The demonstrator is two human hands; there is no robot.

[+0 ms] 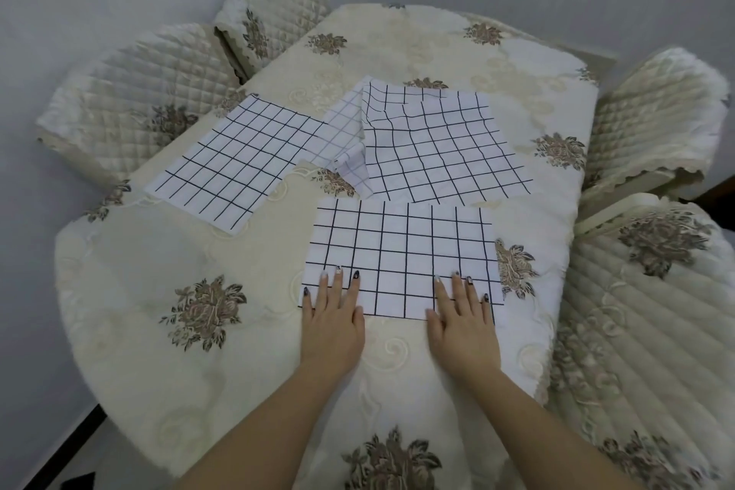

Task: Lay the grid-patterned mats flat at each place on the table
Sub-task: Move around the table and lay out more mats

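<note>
Your fingers are straight and a little apart, lying flat on the near mat. Your left hand presses down on its near left corner, and your right hand presses down close to its near right corner. Both palms rest partly on the cream tablecloth, which has brown flowers on it. The near mat is white with dark grid lines and lies flat in front of you. A left mat lies flat too, turned at a slant, near the left edge of the table. A far mat sits just behind the near mat and looks a bit wavy. It lies on top of a rumpled mat, which sticks out on its left side with one corner folded over. The left mat reaches this rumpled mat. Two padded chairs stand on the left of the table, and two more chairs stand on the right.
</note>
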